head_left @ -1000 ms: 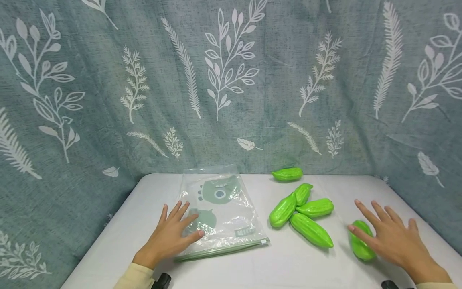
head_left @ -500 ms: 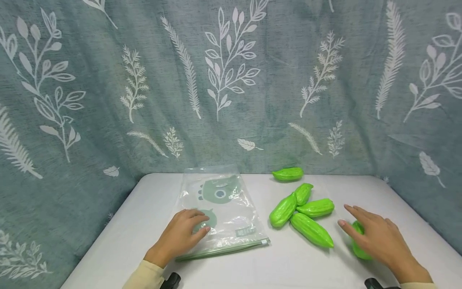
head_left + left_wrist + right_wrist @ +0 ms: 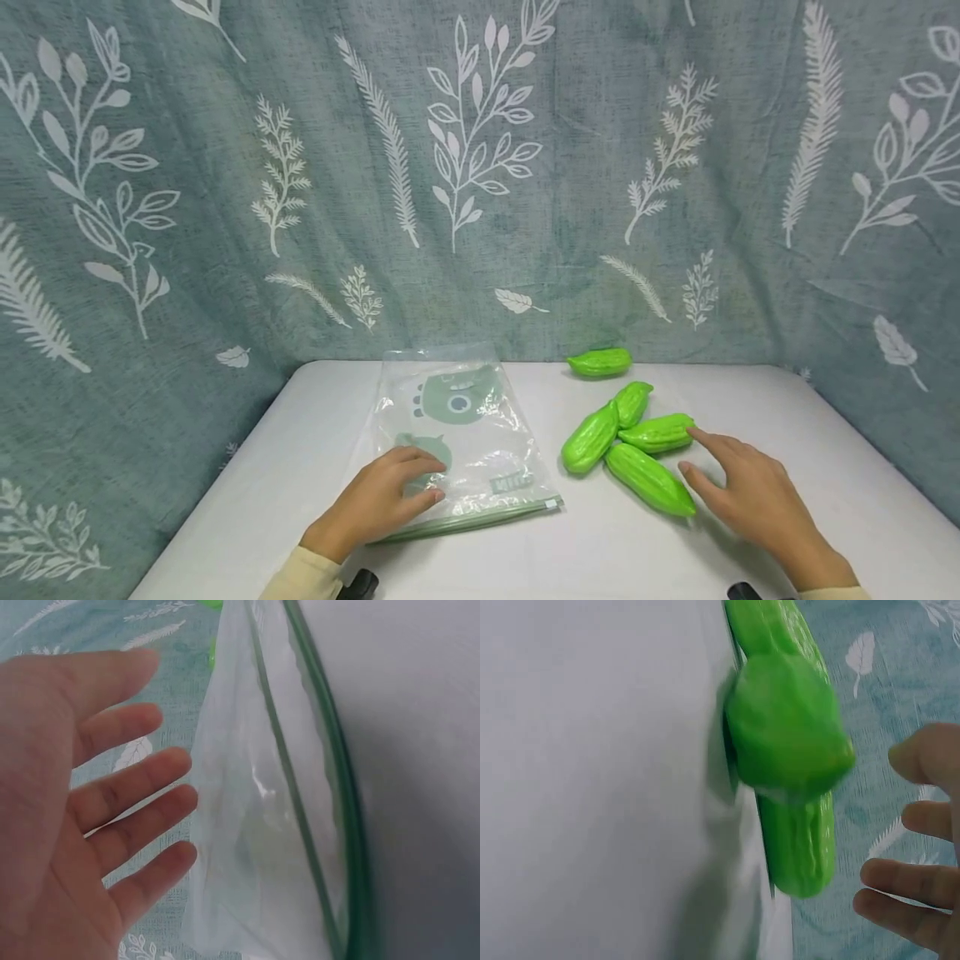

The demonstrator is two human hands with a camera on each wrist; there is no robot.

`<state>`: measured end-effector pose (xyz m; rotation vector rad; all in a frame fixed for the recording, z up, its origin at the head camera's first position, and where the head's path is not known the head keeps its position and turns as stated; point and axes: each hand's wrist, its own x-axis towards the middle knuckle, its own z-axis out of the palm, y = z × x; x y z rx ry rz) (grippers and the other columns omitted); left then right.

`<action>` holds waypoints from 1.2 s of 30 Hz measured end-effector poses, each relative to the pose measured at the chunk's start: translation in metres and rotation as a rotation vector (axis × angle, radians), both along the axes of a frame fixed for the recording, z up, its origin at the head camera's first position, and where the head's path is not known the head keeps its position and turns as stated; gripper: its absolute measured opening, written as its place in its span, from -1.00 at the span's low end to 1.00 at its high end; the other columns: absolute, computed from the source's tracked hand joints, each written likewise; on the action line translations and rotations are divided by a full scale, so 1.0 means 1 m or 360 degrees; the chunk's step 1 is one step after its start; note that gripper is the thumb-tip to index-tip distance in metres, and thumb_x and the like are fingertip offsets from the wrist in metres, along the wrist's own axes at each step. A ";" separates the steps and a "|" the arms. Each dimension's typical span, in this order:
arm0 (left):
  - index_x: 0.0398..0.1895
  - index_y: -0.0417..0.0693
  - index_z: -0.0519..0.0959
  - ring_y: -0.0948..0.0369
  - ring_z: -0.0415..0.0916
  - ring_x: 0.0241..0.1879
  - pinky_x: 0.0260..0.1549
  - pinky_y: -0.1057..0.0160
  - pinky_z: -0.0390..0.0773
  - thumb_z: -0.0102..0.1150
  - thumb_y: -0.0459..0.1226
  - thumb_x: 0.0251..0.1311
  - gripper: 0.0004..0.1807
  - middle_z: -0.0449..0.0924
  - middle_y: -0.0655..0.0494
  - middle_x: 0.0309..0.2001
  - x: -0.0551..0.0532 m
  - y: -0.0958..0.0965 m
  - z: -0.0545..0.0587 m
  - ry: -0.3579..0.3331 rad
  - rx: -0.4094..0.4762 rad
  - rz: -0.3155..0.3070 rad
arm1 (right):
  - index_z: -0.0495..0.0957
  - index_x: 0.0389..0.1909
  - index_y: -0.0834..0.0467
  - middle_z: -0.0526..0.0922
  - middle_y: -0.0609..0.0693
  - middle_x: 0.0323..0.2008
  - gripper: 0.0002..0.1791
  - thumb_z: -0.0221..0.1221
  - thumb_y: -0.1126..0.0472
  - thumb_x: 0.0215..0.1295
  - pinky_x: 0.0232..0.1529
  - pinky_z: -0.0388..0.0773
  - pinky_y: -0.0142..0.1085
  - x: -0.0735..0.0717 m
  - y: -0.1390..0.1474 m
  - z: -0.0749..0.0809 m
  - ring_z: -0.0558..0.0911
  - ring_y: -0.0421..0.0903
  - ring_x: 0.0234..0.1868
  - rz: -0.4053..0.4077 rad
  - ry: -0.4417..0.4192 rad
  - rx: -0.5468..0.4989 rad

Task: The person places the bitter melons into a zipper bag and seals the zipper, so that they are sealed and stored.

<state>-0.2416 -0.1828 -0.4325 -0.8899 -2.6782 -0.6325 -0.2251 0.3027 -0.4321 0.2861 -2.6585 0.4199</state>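
My left hand (image 3: 382, 496) hovers with loosely bent fingers over a clear zip bag (image 3: 487, 450) with green monster prints. In the left wrist view, the fingers (image 3: 146, 780) are spread beside the bag's green zip strip (image 3: 345, 780), holding nothing. My right hand (image 3: 757, 500) reaches in from the right, fingers apart and grasping nothing. Its fingertips overlap the end of a bright green, ribbed bitter melon (image 3: 656, 434) in the head view. A longer bitter melon (image 3: 651, 481) lies just left of its thumb. The rightmost melon is hidden behind this hand.
Two more bitter melons, a plump one (image 3: 590, 439) and a smaller one (image 3: 632, 403), lie against the cluster. Another melon (image 3: 600, 362) sits near the back edge of the white table (image 3: 540, 558). A leaf-patterned teal curtain (image 3: 480, 275) closes off the back and sides.
My right hand has moved left from the rightmost melon toward the clustered ones. My left hand has shifted slightly right over the bag, its fingers less spread. The bag and visible melons have stayed put.
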 end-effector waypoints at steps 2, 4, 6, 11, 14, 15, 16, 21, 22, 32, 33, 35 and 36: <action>0.07 0.09 0.69 0.24 0.50 0.13 0.08 0.07 0.54 0.32 -0.03 0.28 -0.64 0.58 0.30 0.07 0.001 -0.001 0.000 -0.0009 0.0003 -0.0018 | 0.51 0.27 0.23 0.60 0.32 0.10 -0.41 0.23 -0.06 0.37 -0.03 0.42 0.32 0.000 -0.005 -0.001 0.54 0.39 0.08 0.0019 0.0035 -0.0016; 0.07 0.09 0.69 0.25 0.50 0.12 0.07 0.09 0.54 0.33 -0.03 0.27 -0.65 0.58 0.32 0.06 0.001 -0.001 0.000 -0.0006 -0.0003 -0.0038 | 0.51 0.26 0.23 0.60 0.31 0.09 -0.43 0.25 -0.02 0.35 -0.03 0.43 0.30 0.001 -0.008 -0.003 0.55 0.37 0.08 0.0030 0.0071 -0.0029; 0.07 0.09 0.69 0.27 0.51 0.10 0.07 0.11 0.54 0.33 -0.03 0.27 -0.64 0.58 0.33 0.06 0.002 -0.002 0.000 -0.0003 -0.0005 -0.0067 | 0.52 0.25 0.22 0.61 0.30 0.07 -0.45 0.25 0.00 0.35 -0.03 0.44 0.30 0.003 -0.011 -0.003 0.56 0.37 0.07 0.0032 0.0084 -0.0039; 0.03 0.10 0.71 0.31 0.52 0.05 0.03 0.15 0.56 0.37 -0.04 0.23 -0.67 0.58 0.38 0.02 0.004 -0.004 0.002 0.0022 0.0001 -0.0111 | 0.58 0.17 0.21 0.65 0.24 0.02 -0.55 0.28 0.08 0.33 -0.03 0.47 0.25 0.006 -0.016 -0.005 0.60 0.31 0.03 0.0076 0.0166 -0.0060; -0.01 0.12 0.73 0.32 0.53 0.04 0.04 0.16 0.55 0.40 -0.04 0.20 -0.68 0.57 0.41 -0.01 0.006 -0.006 0.002 -0.0011 0.0013 -0.0121 | 0.62 0.11 0.18 0.67 0.20 -0.01 -0.60 0.30 0.11 0.31 -0.04 0.49 0.21 0.006 -0.019 -0.006 0.62 0.28 0.02 0.0125 0.0200 -0.0063; -0.02 0.12 0.73 0.31 0.52 0.05 0.05 0.15 0.55 0.39 -0.03 0.20 -0.68 0.57 0.41 0.00 0.006 -0.006 0.002 -0.0033 0.0010 -0.0127 | 0.63 0.09 0.17 0.67 0.19 -0.01 -0.62 0.31 0.13 0.30 -0.05 0.50 0.21 0.006 -0.020 -0.005 0.62 0.27 0.01 0.0140 0.0208 -0.0070; -0.02 0.13 0.73 0.31 0.52 0.06 0.06 0.15 0.54 0.39 -0.01 0.20 -0.68 0.57 0.42 0.00 0.006 -0.005 0.001 -0.0063 0.0006 -0.0132 | 0.63 0.08 0.16 0.67 0.17 -0.02 -0.63 0.31 0.13 0.30 -0.06 0.50 0.21 0.006 -0.021 -0.005 0.62 0.26 0.01 0.0149 0.0209 -0.0072; -0.02 0.18 0.72 0.26 0.51 0.09 0.10 0.10 0.50 0.40 0.05 0.17 -0.64 0.58 0.42 0.01 0.007 0.001 0.001 -0.0156 -0.0075 -0.0164 | 0.68 0.01 0.11 0.69 0.08 -0.06 -0.69 0.34 0.18 0.25 -0.09 0.52 0.19 0.008 -0.026 -0.001 0.65 0.21 -0.03 0.0204 0.0267 -0.0078; -0.03 0.18 0.72 0.26 0.51 0.09 0.10 0.10 0.50 0.41 0.04 0.15 -0.64 0.58 0.41 0.00 0.007 0.002 0.001 -0.0160 -0.0093 -0.0166 | 0.68 0.00 0.12 0.70 0.07 -0.07 -0.70 0.34 0.20 0.24 -0.10 0.53 0.18 0.008 -0.028 0.000 0.66 0.19 -0.04 0.0221 0.0284 -0.0073; -0.13 0.13 0.76 0.26 0.56 0.03 0.05 0.13 0.55 0.46 -0.12 0.11 -0.76 0.62 0.37 -0.04 0.007 0.005 -0.007 -0.0117 -0.0231 -0.0168 | 0.72 -0.10 0.10 0.71 -0.04 -0.13 -0.72 0.40 0.27 0.12 -0.19 0.60 0.06 0.009 -0.044 0.000 0.69 0.07 -0.13 0.0364 0.0446 -0.0054; -0.15 0.13 0.77 0.26 0.56 0.03 0.05 0.14 0.55 0.45 -0.12 0.12 -0.78 0.62 0.37 -0.05 0.007 0.004 -0.008 -0.0112 -0.0238 -0.0173 | 0.72 -0.10 0.10 0.71 -0.04 -0.13 -0.71 0.41 0.27 0.11 -0.20 0.60 0.05 0.009 -0.045 0.000 0.69 0.06 -0.13 0.0370 0.0448 -0.0053; -0.18 0.15 0.78 0.27 0.55 0.02 0.04 0.14 0.55 0.44 -0.11 0.14 -0.82 0.62 0.38 -0.05 0.007 0.004 -0.009 -0.0110 -0.0247 -0.0172 | 0.73 -0.11 0.09 0.71 -0.05 -0.14 -0.71 0.42 0.26 0.10 -0.20 0.62 0.02 0.009 -0.048 -0.001 0.69 0.03 -0.13 0.0379 0.0449 -0.0050; -0.20 0.16 0.78 0.27 0.55 0.02 0.04 0.14 0.55 0.43 -0.12 0.16 -0.84 0.62 0.38 -0.06 0.008 0.003 -0.010 -0.0108 -0.0250 -0.0175 | 0.73 -0.11 0.08 0.71 -0.05 -0.14 -0.70 0.43 0.26 0.09 -0.20 0.62 0.01 0.009 -0.050 -0.001 0.69 0.02 -0.13 0.0384 0.0453 -0.0048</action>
